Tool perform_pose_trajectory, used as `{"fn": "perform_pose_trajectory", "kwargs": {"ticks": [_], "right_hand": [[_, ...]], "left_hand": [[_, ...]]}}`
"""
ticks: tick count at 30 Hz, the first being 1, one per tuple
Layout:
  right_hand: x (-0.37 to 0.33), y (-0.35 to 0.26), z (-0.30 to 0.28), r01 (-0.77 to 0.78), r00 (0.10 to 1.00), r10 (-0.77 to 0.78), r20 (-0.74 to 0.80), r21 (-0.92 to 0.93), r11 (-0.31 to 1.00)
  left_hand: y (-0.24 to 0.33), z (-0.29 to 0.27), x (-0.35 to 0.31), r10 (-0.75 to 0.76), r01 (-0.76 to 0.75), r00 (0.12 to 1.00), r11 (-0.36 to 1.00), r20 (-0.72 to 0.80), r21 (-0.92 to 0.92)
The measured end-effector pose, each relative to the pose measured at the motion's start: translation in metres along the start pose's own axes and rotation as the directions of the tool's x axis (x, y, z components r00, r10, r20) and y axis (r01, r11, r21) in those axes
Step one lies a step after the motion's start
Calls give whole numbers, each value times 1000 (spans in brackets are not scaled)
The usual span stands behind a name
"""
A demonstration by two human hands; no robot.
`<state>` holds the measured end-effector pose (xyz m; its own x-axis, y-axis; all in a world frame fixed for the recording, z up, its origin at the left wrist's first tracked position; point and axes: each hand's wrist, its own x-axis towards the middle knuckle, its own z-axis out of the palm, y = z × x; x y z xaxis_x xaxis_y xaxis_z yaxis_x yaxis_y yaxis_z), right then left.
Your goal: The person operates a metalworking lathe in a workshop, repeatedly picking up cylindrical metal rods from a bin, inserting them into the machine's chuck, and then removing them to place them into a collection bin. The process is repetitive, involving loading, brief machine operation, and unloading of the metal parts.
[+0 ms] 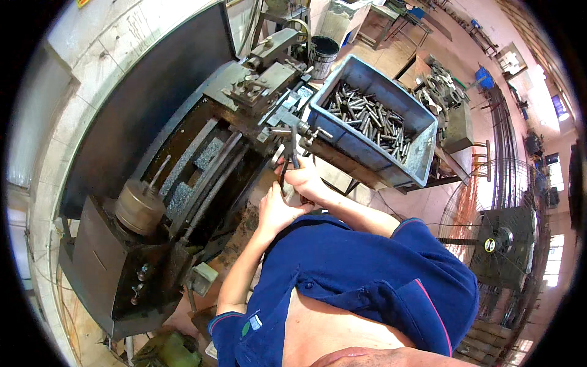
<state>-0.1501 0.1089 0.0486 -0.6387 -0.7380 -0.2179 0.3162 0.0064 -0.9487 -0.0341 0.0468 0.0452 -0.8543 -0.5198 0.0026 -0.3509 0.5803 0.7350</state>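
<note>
Metalworking shop, as I log it remotely from afar: one grimy lathe (214, 171) with metal shavings (179, 197) inside, one blue bin (358, 145) of short metal rods (370, 119), one stained bucket (321, 62), one large caged fan (496, 242), and worktables (386, 13) further back.

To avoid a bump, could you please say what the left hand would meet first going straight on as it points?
The left hand would probably meet the right hand first, though depth is unclear.

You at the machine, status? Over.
Right hand gripping dark tool, left hand close beside. Machine to the left; blue bin of metal rods ahead right.
</note>
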Motion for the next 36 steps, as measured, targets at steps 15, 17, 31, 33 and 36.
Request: {"fn": "perform_pose_trajectory", "kwargs": {"ticks": [15, 17, 31, 33, 36], "right_hand": [[3, -61, -198, -156, 986, 76, 146, 691, 706], [-3, -59, -206, -245, 960, 89, 266, 641, 727], [-28, -45, -61, -444, 655, 251, 713, 94, 891], [-34, -40, -37, -502, 572, 278, 772, 61, 862], [-46, -30, -5, -572, 510, 329, 795, 28, 820]], "left_hand": [[246, -91, 30, 548, -482, 818, 491, -172, -726], [279, -94, 21, 573, -593, 773, 501, -272, -631], [221, -144, -111, 461, -426, 884, 724, -79, -542], [209, -152, -142, 441, -452, 886, 758, -142, -470], [195, -162, -191, 384, -464, 881, 818, -277, -341]]}}
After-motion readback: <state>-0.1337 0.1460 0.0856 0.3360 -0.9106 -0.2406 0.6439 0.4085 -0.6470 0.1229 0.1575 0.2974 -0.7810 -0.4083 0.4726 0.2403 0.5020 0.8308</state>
